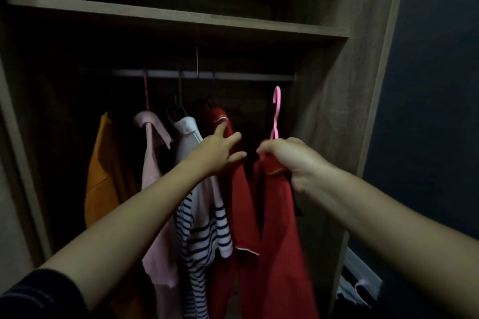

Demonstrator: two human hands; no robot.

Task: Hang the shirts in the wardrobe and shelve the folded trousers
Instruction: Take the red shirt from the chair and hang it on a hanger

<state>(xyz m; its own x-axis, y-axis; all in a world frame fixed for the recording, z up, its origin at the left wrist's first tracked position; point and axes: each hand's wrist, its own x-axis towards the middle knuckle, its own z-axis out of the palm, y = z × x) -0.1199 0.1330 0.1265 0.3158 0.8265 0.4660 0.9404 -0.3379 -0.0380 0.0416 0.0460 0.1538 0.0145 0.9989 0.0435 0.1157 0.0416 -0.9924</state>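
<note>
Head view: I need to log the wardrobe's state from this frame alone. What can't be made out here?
All in the head view:
Above the shelf: too dark to show any contents.
On the pink hanger: the shoulders are hidden by the right hand and the held red shirt.
Over the hung red shirt: its hanger is lost in shadow.
The wardrobe below the clothes: cut off by the bottom edge.

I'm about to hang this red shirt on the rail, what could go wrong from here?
The pink hanger is below the rail in the dim wardrobe, so its hook could miss. The right hand bunches the held red shirt at the collar; it might slide off. The left hand on the hung red shirt could crowd it against the striped shirt.
</note>
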